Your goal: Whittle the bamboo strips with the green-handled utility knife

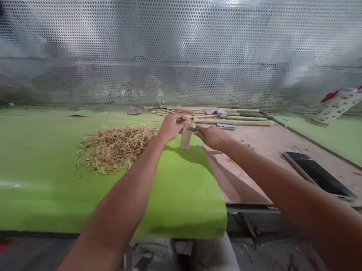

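Note:
My left hand [172,126] is closed, its thumb and fingers pinching something too small to make out, at the top of a small pale wooden block [186,138] that stands on the green sheet [183,183]. My right hand [212,136] is wrapped round a small dark-bladed knife [193,129], whose blade points left at the block's upper part. A heap of thin tan shavings [118,148] lies on the sheet to the left of my left hand.
Behind my hands lie long pale sticks [246,118] and crumpled paper [216,112]. A dark-screened phone [319,174] rests on the brown board [233,181] at the right. Further right is a spotted container [341,104]. A perforated metal screen [177,43] stands at the back.

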### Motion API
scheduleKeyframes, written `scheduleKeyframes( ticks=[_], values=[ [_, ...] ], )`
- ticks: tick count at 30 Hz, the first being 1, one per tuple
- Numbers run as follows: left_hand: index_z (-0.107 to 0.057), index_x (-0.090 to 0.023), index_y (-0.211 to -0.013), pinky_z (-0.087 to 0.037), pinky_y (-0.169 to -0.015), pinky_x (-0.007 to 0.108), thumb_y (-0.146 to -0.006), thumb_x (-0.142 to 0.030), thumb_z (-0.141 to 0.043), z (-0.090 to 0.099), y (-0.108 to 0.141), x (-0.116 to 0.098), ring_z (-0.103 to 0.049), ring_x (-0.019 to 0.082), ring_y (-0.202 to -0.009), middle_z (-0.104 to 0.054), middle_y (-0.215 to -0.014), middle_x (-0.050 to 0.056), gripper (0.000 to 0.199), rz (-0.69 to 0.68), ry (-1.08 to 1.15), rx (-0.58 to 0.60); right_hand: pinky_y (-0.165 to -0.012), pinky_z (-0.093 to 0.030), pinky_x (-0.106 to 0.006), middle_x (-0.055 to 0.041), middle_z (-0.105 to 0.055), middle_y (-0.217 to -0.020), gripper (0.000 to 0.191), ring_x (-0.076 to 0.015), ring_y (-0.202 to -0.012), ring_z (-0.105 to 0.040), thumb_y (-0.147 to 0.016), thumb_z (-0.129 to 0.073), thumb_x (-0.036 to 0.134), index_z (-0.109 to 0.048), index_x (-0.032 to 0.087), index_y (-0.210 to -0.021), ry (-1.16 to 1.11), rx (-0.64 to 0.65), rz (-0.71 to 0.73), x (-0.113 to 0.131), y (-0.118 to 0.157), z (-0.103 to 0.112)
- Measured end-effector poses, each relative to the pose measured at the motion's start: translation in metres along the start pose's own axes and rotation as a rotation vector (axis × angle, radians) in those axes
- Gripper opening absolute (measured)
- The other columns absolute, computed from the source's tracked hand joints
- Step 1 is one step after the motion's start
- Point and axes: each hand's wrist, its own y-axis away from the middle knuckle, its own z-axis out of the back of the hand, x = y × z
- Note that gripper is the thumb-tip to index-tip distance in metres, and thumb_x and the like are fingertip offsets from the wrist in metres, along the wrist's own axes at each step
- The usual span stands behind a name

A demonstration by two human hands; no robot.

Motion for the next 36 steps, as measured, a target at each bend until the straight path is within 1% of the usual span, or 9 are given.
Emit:
scheduleKeyframes(
  ticks=[4,9,16,21,23,26,28,31,36],
  values=[
    [-0.068,-0.013,-0.086,-0.051,-0.059,0.023,-0.078,-0.027,-0.061,-0.002,0.000,0.001,-0.063,0.015,-0.077,-0.070,-0.091,0.010,0.018,-0.007,0.043,0.021,-0.053,-0.024,-0.029,-0.0113,-0.068,-0.082,0.047,-0.0216,-0.064,-0.057,-0.099,-0.021,0.040,-0.058,0.013,-0.108,-0.013,0.040,0.008,0.001,0.004,0.007],
    [-0.067,-0.012,-0.084,-0.050,-0.057,0.022,-0.078,-0.024,-0.061,-0.002,0.001,-0.001,-0.062,0.014,-0.076,-0.070,-0.090,0.009,0.014,-0.012,0.063,0.009,-0.055,-0.025,-0.029,-0.0105,-0.068,-0.083,0.045,-0.0216,-0.068,-0.059,-0.099,-0.022,0.040,-0.059,0.014,-0.106,0.016,0.051,0.009,0.004,0.006,0.008],
    [-0.067,-0.013,-0.085,-0.052,-0.060,0.025,-0.078,-0.028,-0.061,0.000,0.002,0.002,-0.062,0.014,-0.075,-0.069,-0.088,0.009,0.017,-0.023,0.053,0.026,-0.057,-0.032,-0.028,-0.0119,-0.069,-0.086,0.049,-0.0220,-0.073,-0.062,-0.100,-0.019,0.041,-0.060,0.014,-0.107,0.020,0.075,-0.008,0.007,0.005,0.011],
    [-0.067,-0.014,-0.085,-0.052,-0.060,0.026,-0.077,-0.030,-0.062,0.002,0.002,0.004,-0.060,0.012,-0.069,-0.068,-0.087,0.007,0.018,0.004,0.056,-0.002,-0.061,-0.039,-0.028,-0.0108,-0.070,-0.087,0.049,-0.0211,-0.076,-0.065,-0.099,-0.020,0.042,-0.061,0.017,-0.109,0.088,0.232,0.079,0.018,0.016,0.000],
    [-0.066,-0.014,-0.084,-0.052,-0.058,0.026,-0.077,-0.030,-0.061,0.003,0.001,0.004,-0.060,0.013,-0.068,-0.067,-0.085,0.007,0.018,0.012,0.078,0.006,-0.062,-0.040,-0.029,-0.0112,-0.070,-0.086,0.048,-0.0228,-0.078,-0.066,-0.099,-0.020,0.042,-0.060,0.018,-0.110,0.133,0.255,0.091,0.021,0.019,-0.004],
    [-0.064,-0.014,-0.084,-0.051,-0.057,0.026,-0.078,-0.029,-0.060,0.003,-0.001,0.005,-0.060,0.014,-0.071,-0.066,-0.086,0.007,0.017,0.020,0.072,0.000,-0.061,-0.041,-0.030,-0.0137,-0.070,-0.086,0.046,-0.0254,-0.080,-0.066,-0.099,-0.022,0.040,-0.059,0.017,-0.112,0.158,0.331,0.104,0.023,0.018,0.000],
    [-0.063,-0.015,-0.084,-0.051,-0.061,0.027,-0.079,-0.029,-0.058,0.003,-0.001,0.006,-0.059,0.014,-0.074,-0.065,-0.087,0.007,0.016,0.025,0.051,0.006,-0.059,-0.040,-0.029,-0.0142,-0.070,-0.086,0.043,-0.0248,-0.078,-0.066,-0.098,-0.024,0.039,-0.055,0.017,-0.118,0.126,0.374,0.123,0.021,0.016,0.007],
    [-0.059,-0.016,-0.086,-0.049,-0.069,0.030,-0.081,-0.030,-0.055,0.000,0.001,0.006,-0.058,0.015,-0.080,-0.063,-0.092,0.008,0.016,0.007,0.048,0.047,-0.053,-0.035,-0.027,-0.0125,-0.069,-0.082,0.038,-0.0226,-0.070,-0.065,-0.098,-0.028,0.033,-0.049,0.016,-0.124,0.098,0.394,0.142,0.017,0.017,0.018],
    [-0.050,-0.018,-0.085,-0.043,-0.086,0.037,-0.086,-0.033,-0.048,-0.006,0.012,-0.008,-0.060,0.017,-0.090,-0.067,-0.092,0.007,0.016,0.001,0.243,0.206,-0.049,-0.028,-0.027,-0.0112,-0.068,-0.077,0.034,-0.0202,-0.060,-0.061,-0.097,-0.030,0.030,-0.049,0.014,-0.119,0.116,0.420,0.147,0.015,0.033,0.027]
  ],
)
